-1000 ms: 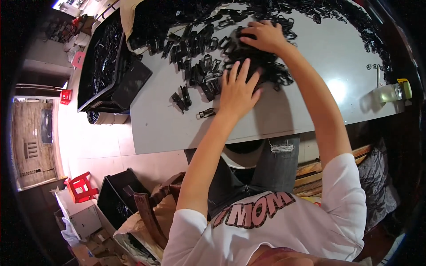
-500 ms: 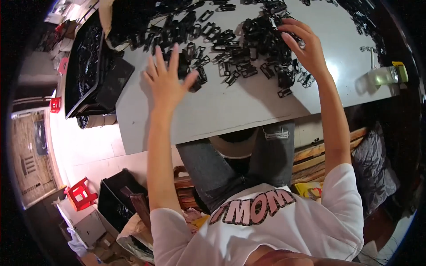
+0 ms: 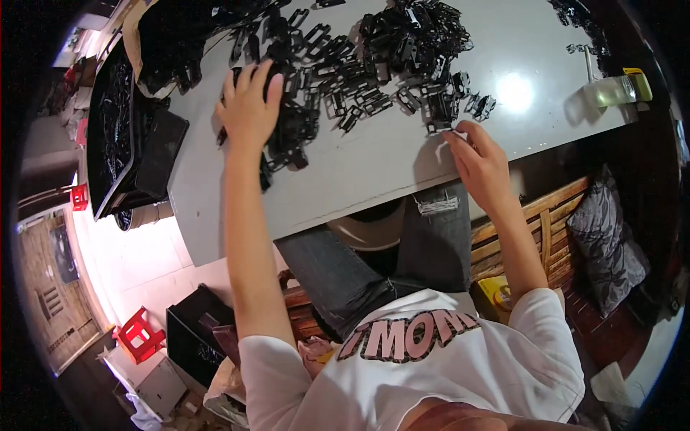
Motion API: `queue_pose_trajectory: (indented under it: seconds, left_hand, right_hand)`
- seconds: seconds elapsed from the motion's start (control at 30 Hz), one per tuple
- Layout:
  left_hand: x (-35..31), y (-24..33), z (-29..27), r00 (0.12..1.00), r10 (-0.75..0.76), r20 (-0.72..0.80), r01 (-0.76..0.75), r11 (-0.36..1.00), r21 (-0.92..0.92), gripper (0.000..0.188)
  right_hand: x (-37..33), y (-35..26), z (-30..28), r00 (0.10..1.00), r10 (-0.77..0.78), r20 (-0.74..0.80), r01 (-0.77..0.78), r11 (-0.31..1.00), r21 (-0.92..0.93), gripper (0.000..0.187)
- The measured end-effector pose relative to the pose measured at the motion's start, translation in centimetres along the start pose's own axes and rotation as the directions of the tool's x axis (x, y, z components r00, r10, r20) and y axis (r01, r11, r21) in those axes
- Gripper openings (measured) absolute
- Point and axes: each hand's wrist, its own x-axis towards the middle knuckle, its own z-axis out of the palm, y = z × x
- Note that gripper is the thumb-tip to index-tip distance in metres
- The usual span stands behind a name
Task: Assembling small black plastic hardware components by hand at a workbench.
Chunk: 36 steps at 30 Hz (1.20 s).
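Small black plastic frame-like parts [image 3: 366,100] lie in loose heaps across the far half of the grey-white table [image 3: 338,179]. My left hand [image 3: 248,108] rests over the left heap, fingers stretched forward and slightly apart, its tips among the parts. More black parts [image 3: 291,147] lie just right of that wrist. At the near edge of the taller right heap [image 3: 417,43], my right hand [image 3: 478,154] has thumb and forefinger drawn together beside a small black frame [image 3: 440,128]. What sits between those fingertips, if anything, is too small to make out.
A black crate [image 3: 118,144] of dark parts stands off the table's left edge, beside a black flat panel [image 3: 162,154]. Toward the right edge are a clear jar [image 3: 611,92] and a yellow-green object [image 3: 638,85]. Below are a wooden bench [image 3: 550,215] and red stool [image 3: 139,336].
My right hand has come down from the right heap toward me, its fingers now together. My left hand has shifted slightly left, and black parts now lie nearer to me beside it.
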Motion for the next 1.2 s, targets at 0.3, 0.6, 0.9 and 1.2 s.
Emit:
queue_pose_trajectory:
  seconds: [0.3, 0.6, 0.9, 1.2]
  left_hand:
    - [-3.4, 2.6, -3.9, 0.940, -0.049, -0.338, -0.040, 0.967, -0.252, 0.030]
    - [-14.5, 4.9, -9.2, 0.980, -0.197, -0.042, 0.148, 0.847, -0.511, 0.018]
    - [-16.4, 4.4, -7.3, 0.948, -0.317, 0.029, 0.283, 0.798, -0.531, 0.024]
    - [-14.0, 4.9, -7.0, 0.968, -0.227, -0.108, 0.182, 0.929, -0.322, 0.029]
  right_hand:
    - [2.7, -1.1, 0.4, 0.969, -0.226, 0.100, 0.233, 0.970, -0.066, 0.023]
    - [2.9, -4.7, 2.7, 0.999, -0.046, 0.010, 0.039, 0.937, 0.346, 0.033]
    - [2.8, -6.0, 5.3, 0.951, -0.297, -0.092, 0.306, 0.943, 0.126, 0.039]
    - [8.7, -1.9, 2.3, 0.952, -0.281, -0.123, 0.296, 0.947, 0.126, 0.050]
